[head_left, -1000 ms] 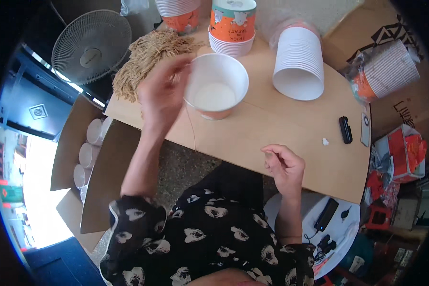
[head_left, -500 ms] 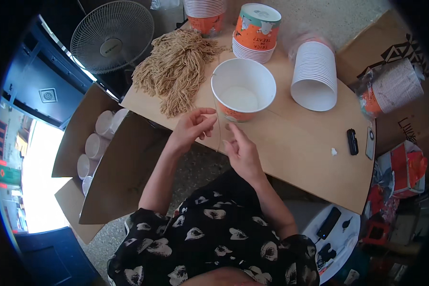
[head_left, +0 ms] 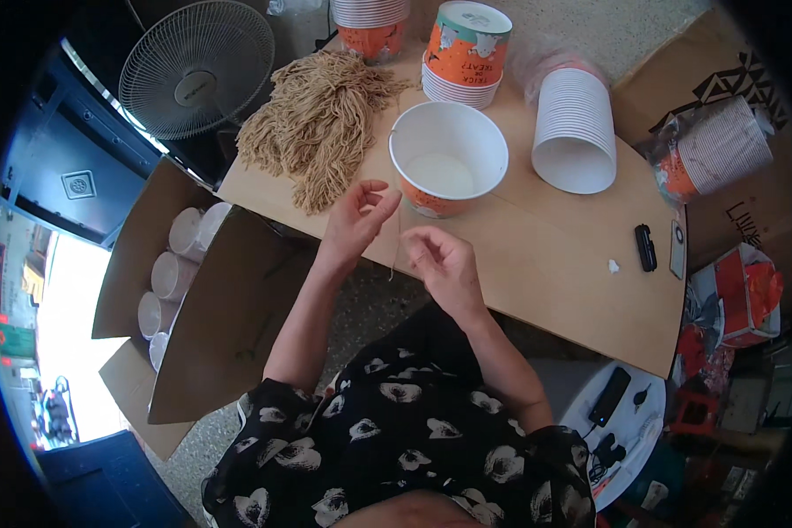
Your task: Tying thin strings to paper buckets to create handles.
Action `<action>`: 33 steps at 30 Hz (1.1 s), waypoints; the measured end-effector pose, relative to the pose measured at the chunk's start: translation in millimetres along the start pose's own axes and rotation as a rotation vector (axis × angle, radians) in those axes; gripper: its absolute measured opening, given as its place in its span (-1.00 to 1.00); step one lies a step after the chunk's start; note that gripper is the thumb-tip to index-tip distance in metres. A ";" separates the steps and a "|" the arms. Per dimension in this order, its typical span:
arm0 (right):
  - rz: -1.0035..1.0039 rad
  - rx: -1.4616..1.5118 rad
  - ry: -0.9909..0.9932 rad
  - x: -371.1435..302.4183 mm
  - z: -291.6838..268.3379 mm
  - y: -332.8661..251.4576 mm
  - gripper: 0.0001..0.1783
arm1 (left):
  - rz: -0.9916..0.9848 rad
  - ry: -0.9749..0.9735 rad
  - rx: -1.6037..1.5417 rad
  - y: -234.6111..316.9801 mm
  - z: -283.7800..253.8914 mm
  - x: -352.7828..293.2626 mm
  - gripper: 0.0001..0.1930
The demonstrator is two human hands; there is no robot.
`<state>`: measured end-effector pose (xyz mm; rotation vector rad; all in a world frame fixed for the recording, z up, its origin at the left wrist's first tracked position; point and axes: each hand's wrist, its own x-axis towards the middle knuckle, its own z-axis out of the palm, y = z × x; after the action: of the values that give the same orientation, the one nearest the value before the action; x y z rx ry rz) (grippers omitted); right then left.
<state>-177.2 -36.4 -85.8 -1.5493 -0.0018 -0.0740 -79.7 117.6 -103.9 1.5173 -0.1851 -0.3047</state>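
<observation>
Paper bucket [head_left: 447, 158] is stood upright on the table [head_left: 546, 255]; judged light, crushable, best gripped gently around its sides. Thin, limp-looking cord [head_left: 397, 249] is seen between left hand [head_left: 354, 227] and right hand [head_left: 446, 266], both loosely curled; whether it is pinched cannot be told.

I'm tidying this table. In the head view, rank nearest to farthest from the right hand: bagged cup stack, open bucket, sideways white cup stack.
1. Open bucket: just ahead of the right hand.
2. Sideways white cup stack: ahead, to the right.
3. Bagged cup stack: far right.
</observation>
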 end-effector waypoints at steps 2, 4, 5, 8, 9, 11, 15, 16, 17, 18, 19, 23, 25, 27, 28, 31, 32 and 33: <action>-0.100 -0.310 0.048 6.2 -2.7 11.2 -0.78 | 0.137 0.059 0.190 -3.7 -1.1 9.3 -0.65; -0.202 -0.620 0.105 14.6 -3.7 21.0 -0.76 | 0.054 -0.011 0.157 -0.1 -4.0 15.1 -0.70; -0.135 -0.532 0.045 19.6 -3.0 25.3 -0.77 | -0.027 -0.087 0.121 2.1 -3.7 16.2 -0.74; -0.043 -0.248 -0.038 20.5 3.3 29.8 -0.80 | -0.078 -0.143 -0.036 14.2 -6.4 7.8 -0.78; -0.020 -0.056 -0.063 19.2 4.2 29.2 -0.82 | -0.080 -0.149 -0.034 19.5 -7.3 8.2 -0.78; -0.132 -0.057 -0.057 12.0 0.8 20.8 -0.81 | -0.011 -0.161 -0.118 32.0 -12.4 8.5 -0.79; -0.041 -0.013 -0.089 -16.4 -14.1 -26.7 -0.76 | 0.097 -0.116 -0.169 52.8 -14.3 21.6 -0.78; -0.086 0.039 -0.075 -23.3 -17.2 -27.3 -0.73 | 0.096 -0.121 -0.170 60.0 -9.7 24.8 -0.78; -0.087 0.005 -0.048 -29.7 -21.8 -32.3 -0.73 | 0.134 -0.086 -0.128 65.6 -2.5 28.7 -0.79; -0.087 -0.029 -0.022 -36.0 -27.1 -36.5 -0.73 | 0.172 -0.050 -0.086 69.2 2.6 32.4 -0.79; -0.080 -0.035 0.015 -43.3 -33.3 -35.8 -0.73 | 0.157 -0.043 -0.005 70.5 6.7 35.9 -0.77; -0.194 -0.095 0.203 -59.4 -53.0 -33.5 -0.75 | 0.302 0.086 0.242 72.2 32.8 40.7 -0.72; -0.194 -0.124 0.229 -64.1 -64.4 -31.0 -0.77 | 0.426 0.096 0.227 63.2 32.7 51.6 -0.74; -0.139 -0.091 0.223 -70.8 -66.9 -31.2 -0.78 | 0.404 0.106 0.238 62.0 35.7 56.3 -0.75; -0.094 -0.057 0.209 -73.4 -67.1 -31.0 -0.79 | 0.403 0.070 0.276 60.5 36.5 62.2 -0.76; -0.005 0.017 0.132 -63.5 -66.8 -29.7 -0.83 | 0.415 0.035 0.347 62.8 38.8 78.8 -0.77; 0.084 0.092 0.117 -61.3 -68.0 -32.1 -0.82 | 0.427 0.017 0.361 60.8 38.1 87.4 -0.77; 0.096 0.158 0.096 -58.2 -71.0 -29.4 -0.82 | 0.474 -0.018 0.384 56.5 34.9 102.1 -0.77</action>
<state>-240.0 -105.2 -60.8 -1.3849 0.1395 -0.0703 11.1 54.3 -52.9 1.7908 -0.6342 0.1042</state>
